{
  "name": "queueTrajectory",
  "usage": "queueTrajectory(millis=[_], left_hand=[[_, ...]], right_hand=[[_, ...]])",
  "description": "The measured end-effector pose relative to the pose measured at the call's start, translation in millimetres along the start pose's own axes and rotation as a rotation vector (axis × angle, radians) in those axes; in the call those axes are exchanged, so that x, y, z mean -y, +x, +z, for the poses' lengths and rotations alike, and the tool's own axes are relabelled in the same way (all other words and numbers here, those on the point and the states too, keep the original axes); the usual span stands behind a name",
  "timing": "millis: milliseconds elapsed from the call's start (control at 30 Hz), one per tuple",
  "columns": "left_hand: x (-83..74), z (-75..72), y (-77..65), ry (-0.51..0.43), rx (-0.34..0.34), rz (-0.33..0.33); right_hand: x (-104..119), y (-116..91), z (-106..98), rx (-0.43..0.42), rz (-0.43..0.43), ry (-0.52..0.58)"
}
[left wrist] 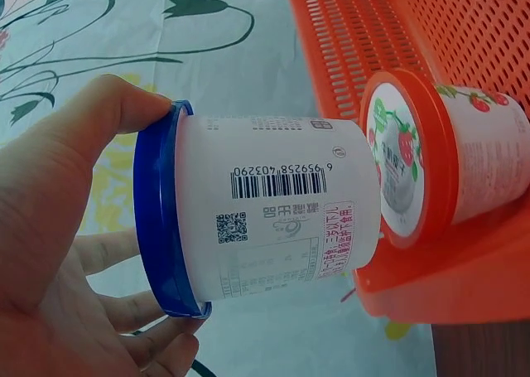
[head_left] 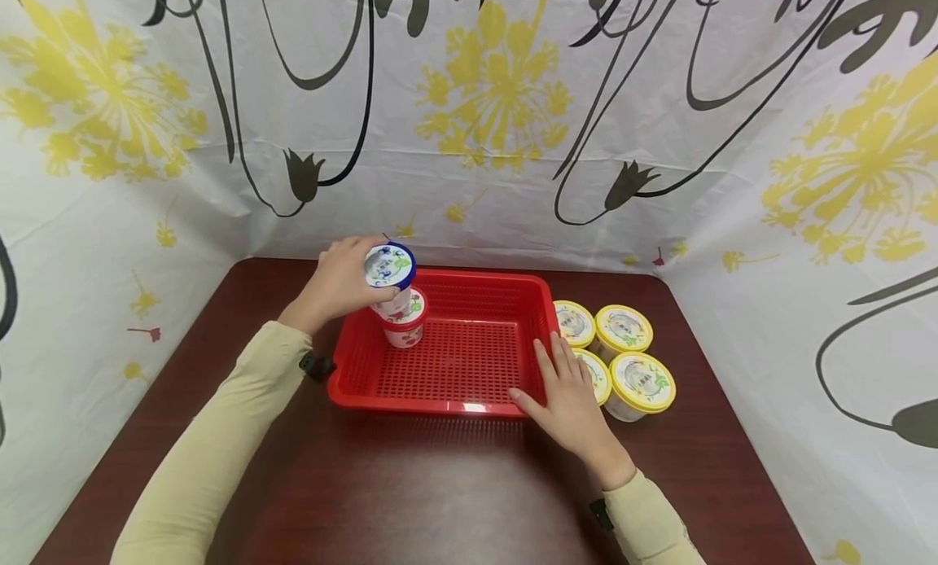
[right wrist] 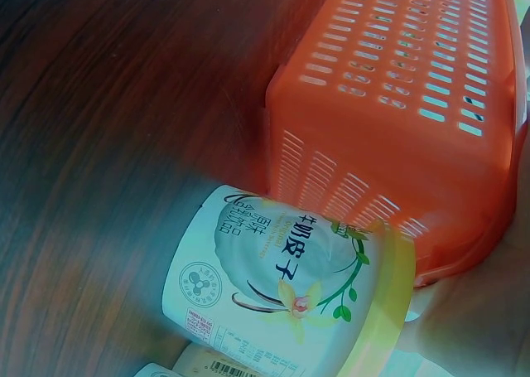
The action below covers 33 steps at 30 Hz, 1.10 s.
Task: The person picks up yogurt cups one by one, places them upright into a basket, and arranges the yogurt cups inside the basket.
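My left hand (head_left: 340, 282) grips a white tub with a blue lid (head_left: 389, 265) by its lid, thumb on one side and fingers on the other. The tub is over the left part of a red plastic basket (head_left: 479, 406). Just below it, a red-lidded tub (head_left: 405, 334) with strawberry pictures sits in the basket's left end; in the left wrist view the blue-lidded tub (left wrist: 265, 207) overlaps its lid (left wrist: 402, 157). With fingers extended, my right hand (head_left: 572, 406) rests on the basket's front right corner, beside yellow-lidded tubs (head_left: 643, 382).
Several yellow-lidded tubs stand close together against the basket's right side; one (right wrist: 281, 286) is near the basket wall (right wrist: 331, 137) in the right wrist view. The dark wooden table (head_left: 410, 492) meets white floral cloth (head_left: 469, 215) at its back and sides.
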<state>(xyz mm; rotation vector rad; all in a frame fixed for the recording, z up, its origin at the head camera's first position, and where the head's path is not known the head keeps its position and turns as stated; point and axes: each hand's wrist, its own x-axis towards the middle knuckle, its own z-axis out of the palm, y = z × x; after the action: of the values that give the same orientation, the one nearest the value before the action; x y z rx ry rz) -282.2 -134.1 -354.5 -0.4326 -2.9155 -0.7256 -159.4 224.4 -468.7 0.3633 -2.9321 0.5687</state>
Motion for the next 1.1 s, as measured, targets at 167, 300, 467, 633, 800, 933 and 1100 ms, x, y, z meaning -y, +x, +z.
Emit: queueTrajectory(millis=[167, 300, 467, 633, 800, 933, 1100], left_hand=[[-9.1, 5.1, 6.8, -0.015, 0.017, 0.019], [-16.0, 9.4, 12.2, -0.023, 0.029, 0.032], [-23.7, 13.4, 18.4, -0.026, 0.051, 0.049], [-30.2, 16.8, 22.7, -0.043, 0.09, 0.045], [-36.9, 21.5, 27.6, -0.075, 0.115, 0.044], [-42.3, 26.6, 30.4, -0.095, 0.126, 0.07], [-46.4, 33.7, 33.3, -0.106, 0.149, 0.096]], right_hand=[[-1, 0, 0, -0.003, -0.003, 0.001], [-2, 1, 1, -0.003, -0.004, 0.0], [-2, 0, 1, -0.008, -0.005, -0.002], [-1, 0, 0, -0.01, -0.001, 0.003], [-1, 0, 0, -0.01, -0.002, 0.003], [0, -1, -1, -0.008, 0.003, 0.008], [1, -1, -1, -0.005, 0.007, 0.009]])
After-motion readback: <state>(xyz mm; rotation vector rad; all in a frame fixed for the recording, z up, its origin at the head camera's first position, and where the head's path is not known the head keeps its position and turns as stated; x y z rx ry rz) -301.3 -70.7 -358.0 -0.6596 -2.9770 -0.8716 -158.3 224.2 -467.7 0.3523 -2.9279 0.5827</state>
